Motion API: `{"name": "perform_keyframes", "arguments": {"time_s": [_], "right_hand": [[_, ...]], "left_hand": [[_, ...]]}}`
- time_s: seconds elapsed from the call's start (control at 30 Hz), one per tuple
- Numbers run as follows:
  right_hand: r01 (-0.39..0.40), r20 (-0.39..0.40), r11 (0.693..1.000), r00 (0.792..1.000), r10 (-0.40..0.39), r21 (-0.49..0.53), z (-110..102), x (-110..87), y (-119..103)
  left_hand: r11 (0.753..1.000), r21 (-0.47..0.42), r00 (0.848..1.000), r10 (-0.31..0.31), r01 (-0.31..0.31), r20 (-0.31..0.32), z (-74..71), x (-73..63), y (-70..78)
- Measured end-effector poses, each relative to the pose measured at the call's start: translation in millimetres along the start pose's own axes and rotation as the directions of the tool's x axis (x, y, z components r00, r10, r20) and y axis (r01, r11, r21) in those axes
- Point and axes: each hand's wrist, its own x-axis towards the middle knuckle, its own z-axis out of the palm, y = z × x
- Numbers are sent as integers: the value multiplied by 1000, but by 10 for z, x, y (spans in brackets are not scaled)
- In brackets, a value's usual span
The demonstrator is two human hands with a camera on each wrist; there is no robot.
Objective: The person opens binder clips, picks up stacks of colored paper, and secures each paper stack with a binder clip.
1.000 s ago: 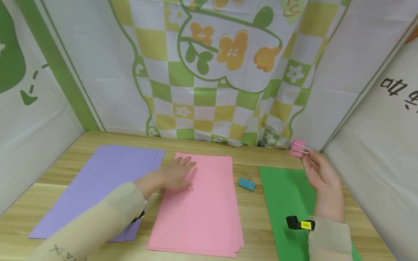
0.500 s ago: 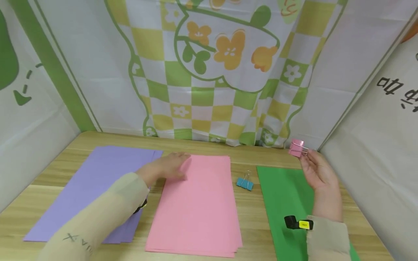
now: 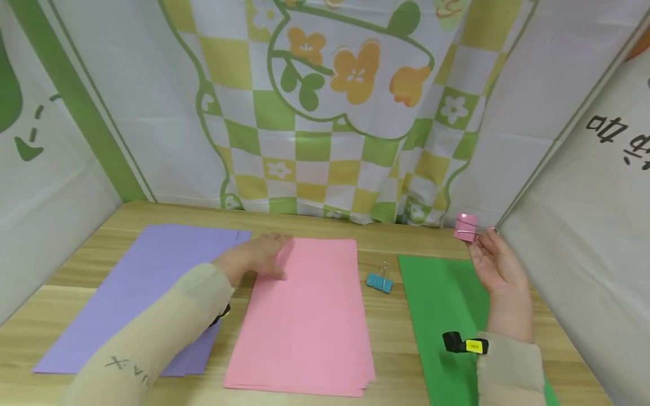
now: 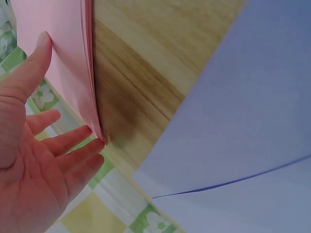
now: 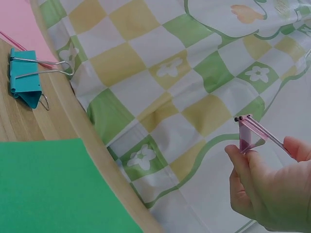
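A pink binder clip (image 3: 465, 227) is up near the back right, its wire handles pinched by my right hand (image 3: 500, 262). The right wrist view shows this clip (image 5: 251, 136) side-on, fingers close beneath it. My left hand (image 3: 259, 256) reaches the upper left corner of a stack of pink paper (image 3: 304, 316). In the left wrist view the thumb (image 4: 39, 58) overlaps the top sheet, and the other fingertips are right at the corner, fingers spread and mostly straight. A blue binder clip (image 3: 380, 282) stands on the table, right of the pink stack.
A stack of purple paper (image 3: 152, 282) lies to the left, partly under the left sleeve. Green paper (image 3: 442, 316) lies beneath the right forearm. Patterned cloth (image 3: 315, 146) hangs behind the wooden table (image 3: 391, 361).
My left hand has drawn back from on top of the pink paper to its upper left corner. The right hand has tilted the pink binder clip slightly.
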Motion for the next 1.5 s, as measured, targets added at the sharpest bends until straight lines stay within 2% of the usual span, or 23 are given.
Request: {"name": "perform_keyframes", "arguments": {"time_s": [0.13,0.33,0.47,0.63,0.9,1.07,1.23,1.5], "right_hand": [[10,22,1000,1000,-10,-19,0,-1,1],[30,154,999,988,-25,-26,-20,0,34],[42,194,998,980,-34,-37,-27,13,58],[57,184,998,982,-49,-41,-42,11,63],[38,137,999,990,-35,-22,-33,-15,57],[37,138,999,990,-33,-27,-11,-14,45],[31,94,998,995,-26,-47,9,-7,18],[10,57,997,998,-6,-70,37,15,8]], "left_hand": [[1000,1,1000,-11,11,-5,-14,14,-2],[1000,-12,1000,-27,27,-3,-45,11,17],[999,-17,999,-33,33,6,-53,7,25],[999,-17,999,-35,35,11,-52,25,20],[999,-2,999,-40,40,8,-48,44,-3],[998,-39,998,-57,57,8,-48,55,3],[993,-84,997,-77,78,20,-45,49,14],[995,-48,995,-86,88,40,-82,36,58]]}}
